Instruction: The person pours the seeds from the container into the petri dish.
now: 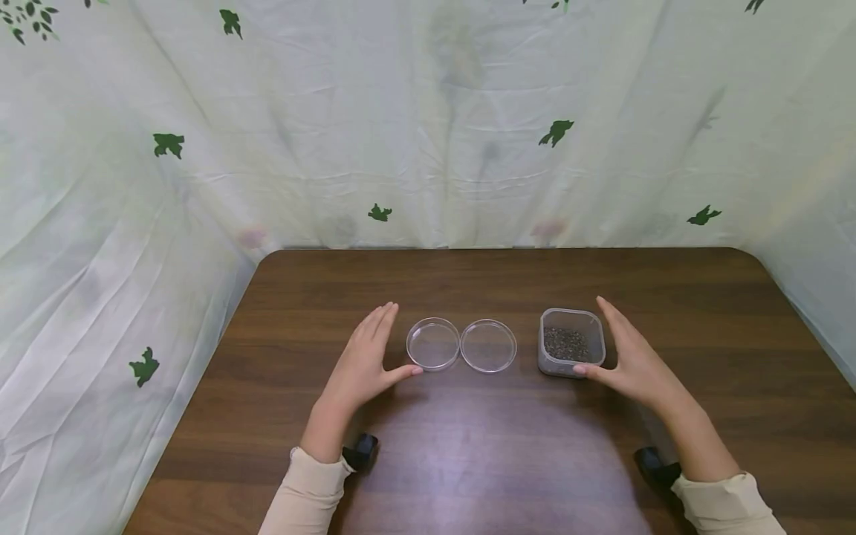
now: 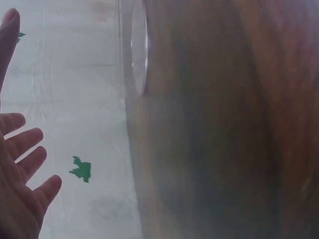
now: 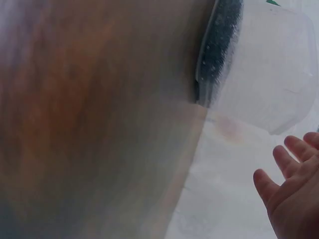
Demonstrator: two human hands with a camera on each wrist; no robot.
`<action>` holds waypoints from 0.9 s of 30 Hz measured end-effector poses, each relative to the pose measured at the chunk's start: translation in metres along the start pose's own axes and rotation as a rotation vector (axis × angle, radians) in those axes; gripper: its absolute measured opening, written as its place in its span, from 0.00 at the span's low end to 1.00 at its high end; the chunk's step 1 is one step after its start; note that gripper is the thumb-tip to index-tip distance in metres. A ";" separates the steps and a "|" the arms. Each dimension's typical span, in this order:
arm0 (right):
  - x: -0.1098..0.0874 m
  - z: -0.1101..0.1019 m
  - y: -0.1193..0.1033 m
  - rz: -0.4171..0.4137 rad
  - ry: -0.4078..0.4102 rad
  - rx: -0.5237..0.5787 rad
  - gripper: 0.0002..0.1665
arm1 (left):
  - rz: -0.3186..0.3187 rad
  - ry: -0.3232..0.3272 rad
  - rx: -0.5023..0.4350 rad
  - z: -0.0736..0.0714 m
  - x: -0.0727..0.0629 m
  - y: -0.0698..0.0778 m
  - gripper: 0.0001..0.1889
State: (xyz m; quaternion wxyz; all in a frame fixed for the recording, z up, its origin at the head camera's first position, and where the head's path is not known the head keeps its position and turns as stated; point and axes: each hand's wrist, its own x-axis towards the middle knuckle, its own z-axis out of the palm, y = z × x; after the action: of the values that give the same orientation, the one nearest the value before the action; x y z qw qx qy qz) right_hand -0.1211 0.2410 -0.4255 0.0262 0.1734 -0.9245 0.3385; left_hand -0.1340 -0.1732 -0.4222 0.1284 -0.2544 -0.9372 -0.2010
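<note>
Two shallow clear petri dish halves lie side by side on the brown wooden table [image 1: 481, 461], the left dish [image 1: 433, 345] and the right dish [image 1: 489, 347]. My left hand [image 1: 364, 364] hovers at the left dish, fingers extended and thumb spread, the thumb tip overlapping its near rim in the head view. To the right, a square translucent plastic container [image 1: 560, 367] holds small dark grains [image 1: 565, 344]. My right hand [image 1: 635, 364] is spread beside the container, its thumb overlapping the near wall. In the right wrist view the fingers [image 3: 284, 162] stand apart from the container [image 3: 269, 64].
A pale curtain [image 1: 428, 134] with green bird-shaped prints hangs behind the table and along its sides. Dark straps with small devices sit at both wrists, the left device [image 1: 364, 447] and the right device [image 1: 652, 464].
</note>
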 end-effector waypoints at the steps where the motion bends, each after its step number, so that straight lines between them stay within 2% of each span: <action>1: 0.000 0.001 0.000 0.019 -0.005 0.016 0.64 | -0.006 0.007 -0.013 0.001 0.000 0.001 0.55; 6: -0.003 0.007 -0.001 0.070 -0.012 0.053 0.63 | -0.033 0.031 -0.058 0.008 -0.003 0.002 0.54; 12: -0.006 0.011 0.001 0.092 0.002 0.078 0.62 | -0.096 0.035 -0.105 0.015 -0.008 0.002 0.54; 19: -0.007 0.017 0.005 0.081 0.036 0.127 0.61 | -0.161 0.012 -0.177 0.024 -0.008 0.003 0.53; 27: -0.007 0.023 0.009 0.085 0.068 0.184 0.61 | -0.202 0.040 -0.242 0.037 -0.006 0.003 0.52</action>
State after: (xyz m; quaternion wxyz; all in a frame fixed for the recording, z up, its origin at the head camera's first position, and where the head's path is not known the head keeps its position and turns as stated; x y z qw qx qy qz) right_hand -0.1158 0.2347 -0.4499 0.0273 0.1243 -0.8946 0.4283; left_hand -0.1320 -0.1568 -0.4561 0.0948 -0.1685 -0.9242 -0.3294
